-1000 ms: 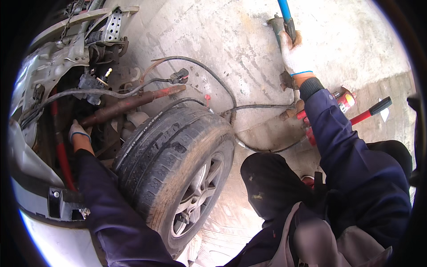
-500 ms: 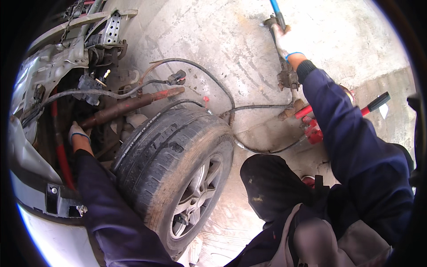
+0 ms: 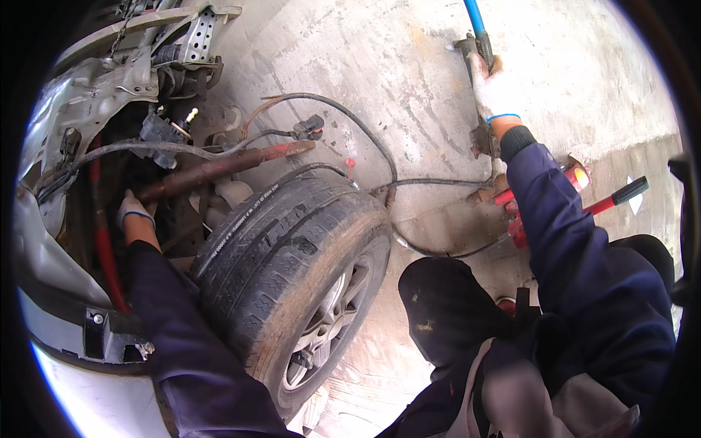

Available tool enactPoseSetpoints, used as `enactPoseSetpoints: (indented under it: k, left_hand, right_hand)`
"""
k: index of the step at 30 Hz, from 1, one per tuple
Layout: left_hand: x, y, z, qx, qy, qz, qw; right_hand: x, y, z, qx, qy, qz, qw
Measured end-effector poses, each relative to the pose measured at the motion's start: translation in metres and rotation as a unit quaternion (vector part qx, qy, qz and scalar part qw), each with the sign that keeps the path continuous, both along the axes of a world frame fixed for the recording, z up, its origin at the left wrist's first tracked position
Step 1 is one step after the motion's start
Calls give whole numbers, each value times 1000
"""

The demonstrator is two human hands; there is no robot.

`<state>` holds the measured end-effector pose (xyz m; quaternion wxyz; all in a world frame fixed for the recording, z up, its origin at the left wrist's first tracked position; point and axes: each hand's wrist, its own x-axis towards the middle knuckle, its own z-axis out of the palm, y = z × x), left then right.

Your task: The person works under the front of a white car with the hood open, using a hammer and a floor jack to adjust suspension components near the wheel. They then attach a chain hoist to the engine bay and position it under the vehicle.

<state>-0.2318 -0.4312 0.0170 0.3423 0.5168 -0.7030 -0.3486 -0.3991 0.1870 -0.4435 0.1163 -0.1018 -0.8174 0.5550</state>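
Note:
My left hand (image 3: pixel 136 210), in a pale glove, is closed at the lower end of a reddish-brown hydraulic ram (image 3: pixel 208 174), its fingers partly hidden. The ram slants across the opening between the car body and the wheel, its red tip pointing right. My right hand (image 3: pixel 488 91), in a white glove with a blue cuff, is stretched far forward. It is closed around a dark, rusty metal tool (image 3: pixel 469 48) beside the dark collar of a blue handle or hose (image 3: pixel 475 16). Hand and sleeve cover much of that tool.
A worn tyre on an alloy wheel (image 3: pixel 299 270) stands between my arms. Stripped car bodywork (image 3: pixel 95 95) fills the left side. A black hose (image 3: pixel 358 124) loops over the concrete floor toward a red hydraulic pump (image 3: pixel 517 228) with a black-gripped handle (image 3: pixel 629 190), partly behind my right arm.
The view has shifted slightly, so most things sit farther right. My right hand and its tool appear a little lower and farther right. My left hand stays at the ram's end.

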Motion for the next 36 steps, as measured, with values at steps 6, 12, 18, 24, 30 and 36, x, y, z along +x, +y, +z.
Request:
enactPoseSetpoints:
  k: [6, 12, 18, 24, 30, 36]
  left_hand:
    - [0, 10, 0, -7, -6, -13, 1000]
    - [-6, 33, -4, -14, 3, 16, 1000]
    - [-7, 33, -4, -28, -5, 26, 999]
    - [-3, 7, -3, -3, 10, 12, 1000]
    - [-1, 15, -2, -9, 15, 24, 1000]
    - [-3, 36, 3, -23, 10, 26, 999]
  right_hand:
    - [-51, -14, -51, 110, -114, 46, 986]
    - [-9, 5, 1, 60, -78, 33, 995]
    - [33, 12, 56, -77, -65, 43, 994]
    - [-17, -7, 20, -75, 115, -15, 990]
    - [-79, -20, -51, -6, 87, -46, 995]
    - [-94, -8, -75, 226, 88, 41, 969]
